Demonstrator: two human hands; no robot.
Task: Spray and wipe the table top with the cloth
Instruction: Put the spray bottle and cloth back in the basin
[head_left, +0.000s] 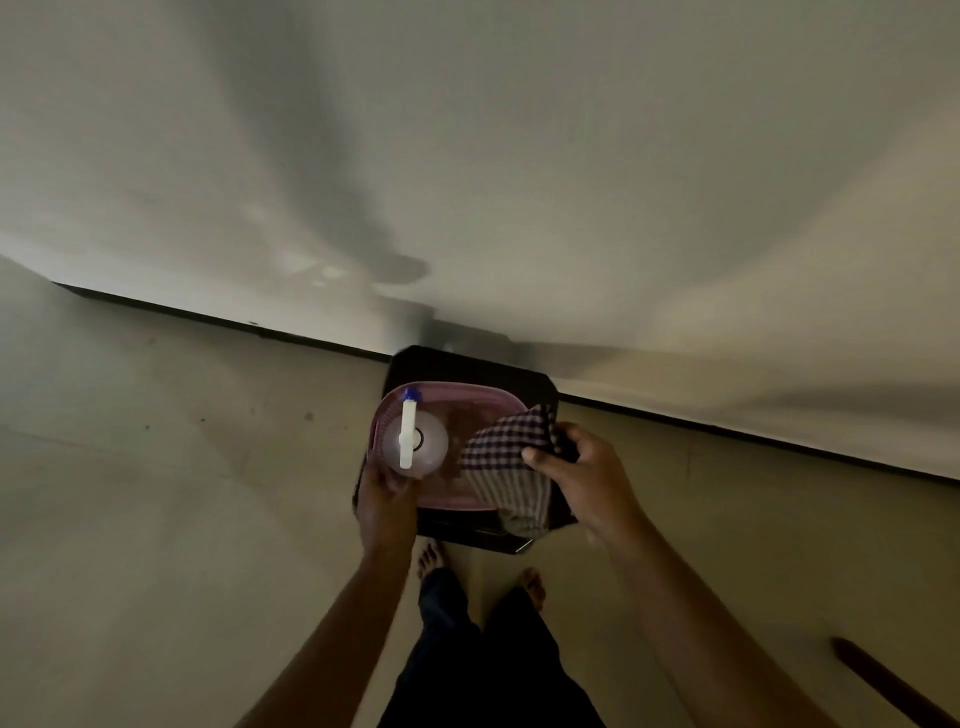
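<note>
Wall (519, 130) up top, pale floor (156, 493) below. Small dark table (467, 364) sits against the wall, just ahead of my bare feet (431, 556). Pink basin (447, 387) is on the table top. Checked cloth (498, 452) drapes over its right rim; my right hand (587, 467) pinches it, thumb on top. Spray bottle (415, 441) is upright over the basin's left side; my left hand (387, 499) grips its near side, fingers curled.

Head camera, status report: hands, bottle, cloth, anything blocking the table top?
Left hand holds spray bottle. Right hand pinches checked cloth. Both over pink basin. Basin sits on small dark table, covering most of top.
</note>
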